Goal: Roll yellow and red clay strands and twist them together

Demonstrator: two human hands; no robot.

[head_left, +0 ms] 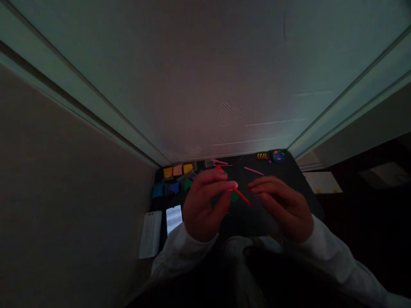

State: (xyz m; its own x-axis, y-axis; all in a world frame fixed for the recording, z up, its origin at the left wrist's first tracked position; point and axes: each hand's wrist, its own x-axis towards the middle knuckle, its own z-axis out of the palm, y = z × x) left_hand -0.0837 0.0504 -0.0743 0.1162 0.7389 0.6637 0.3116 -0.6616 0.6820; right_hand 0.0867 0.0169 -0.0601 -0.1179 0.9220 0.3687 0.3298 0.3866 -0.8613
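Note:
My left hand (207, 205) pinches a thin red strip (244, 196), which looks like modelling clay, between thumb and fingertips. The strip slants down to the right, its free end sticking out past the fingers. Close to that free end, my right hand (282, 205) is open, thumb and fingers apart, without touching the strip. Beneath the hands, a green round piece (234, 196) lies on the dark table, partly covered by my left hand. A red piece (218, 167) shows just behind my left fingers.
Several coloured packets (177, 170) sit at the table's back left, beside a lit phone (174, 219) and a white box (150, 234). A pink stick (253, 171) lies behind my right hand. Small colourful pieces (278, 156) are at the back right, against a pale wall (192, 107).

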